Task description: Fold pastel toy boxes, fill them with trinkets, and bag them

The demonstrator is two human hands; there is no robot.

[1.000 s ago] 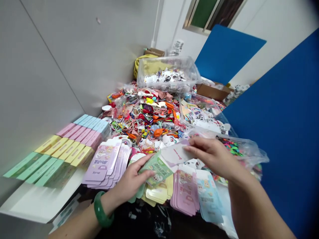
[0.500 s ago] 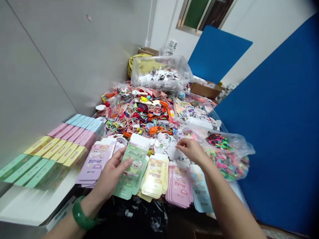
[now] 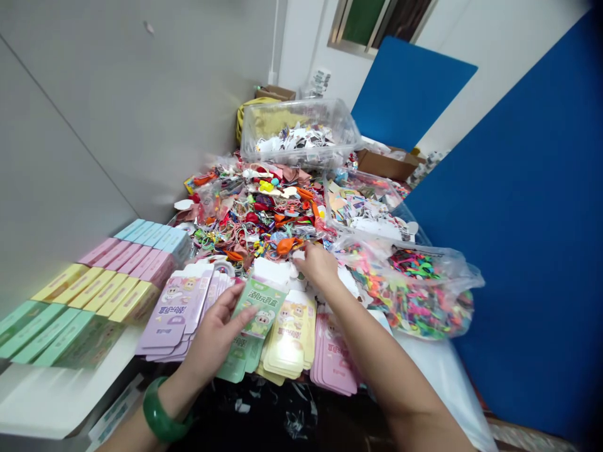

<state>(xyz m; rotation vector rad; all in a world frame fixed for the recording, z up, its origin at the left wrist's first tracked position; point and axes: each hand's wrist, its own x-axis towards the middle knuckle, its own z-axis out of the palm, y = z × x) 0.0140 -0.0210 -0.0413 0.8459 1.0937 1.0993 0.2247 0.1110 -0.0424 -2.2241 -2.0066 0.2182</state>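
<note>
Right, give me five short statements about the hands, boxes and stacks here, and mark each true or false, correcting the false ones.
1. The left hand holds a green box. True.
2. The right arm wears jewellery. False: the bangle is on the left arm.
3. The right hand is at the near side of the pile. True.
4. The yellow stack lies between the purple and green stacks. False: it lies between the green stack and the pink stack.
5. Among the boxed rows at left, the green row is nearest. True.
</note>
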